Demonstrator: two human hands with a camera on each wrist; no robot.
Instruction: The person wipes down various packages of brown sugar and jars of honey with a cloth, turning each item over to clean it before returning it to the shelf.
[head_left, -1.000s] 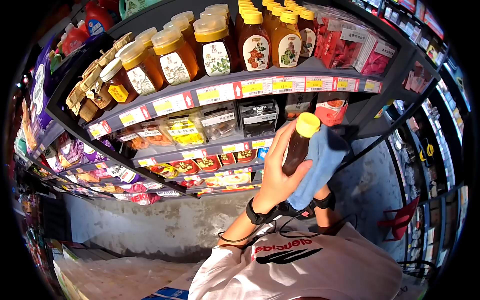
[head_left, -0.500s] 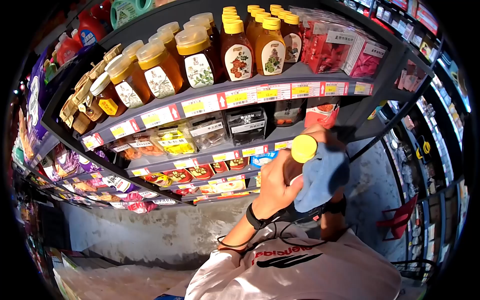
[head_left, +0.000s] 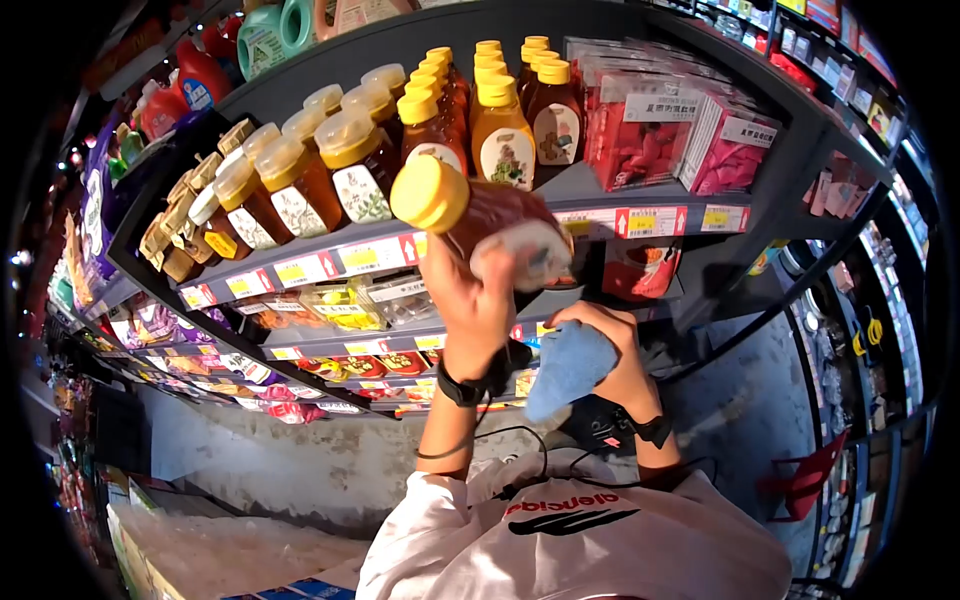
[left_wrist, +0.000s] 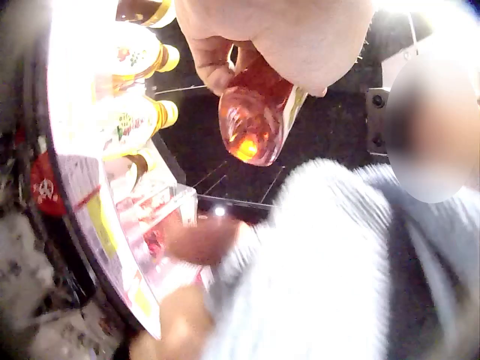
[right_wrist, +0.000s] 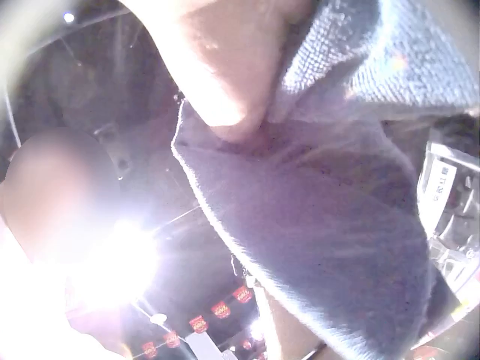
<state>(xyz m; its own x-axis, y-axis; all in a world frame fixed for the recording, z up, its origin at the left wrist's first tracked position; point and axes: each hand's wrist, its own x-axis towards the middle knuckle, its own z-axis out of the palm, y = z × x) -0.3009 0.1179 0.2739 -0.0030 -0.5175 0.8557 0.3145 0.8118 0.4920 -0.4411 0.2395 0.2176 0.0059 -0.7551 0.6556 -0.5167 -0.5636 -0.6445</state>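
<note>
In the head view my left hand (head_left: pixel 470 305) grips a honey bottle (head_left: pixel 500 215) with a yellow cap and a pale label. The bottle is tilted, its cap toward the upper left, in front of the top shelf. In the left wrist view the dark red-amber base of the bottle (left_wrist: pixel 251 127) sticks out below the fingers of that hand. My right hand (head_left: pixel 620 350), lower and to the right, pinches a blue cloth (head_left: pixel 568 370). The cloth (right_wrist: pixel 307 217) hangs down from the fingertips in the right wrist view, apart from the bottle.
Rows of honey bottles (head_left: pixel 500 150) with yellow caps line the top shelf, between wide-lidded honey jars (head_left: pixel 355 160) and red-pink packets (head_left: pixel 640 140). Price tags run along the shelf edge (head_left: pixel 365 258). Bagged goods (head_left: pixel 345 305) fill the shelf below. A red folded object (head_left: pixel 805 480) stands on the floor at right.
My left hand has raised the bottle up and to the left, tilting it toward the top shelf. My right hand with the cloth has come away from the bottle and sits lower.
</note>
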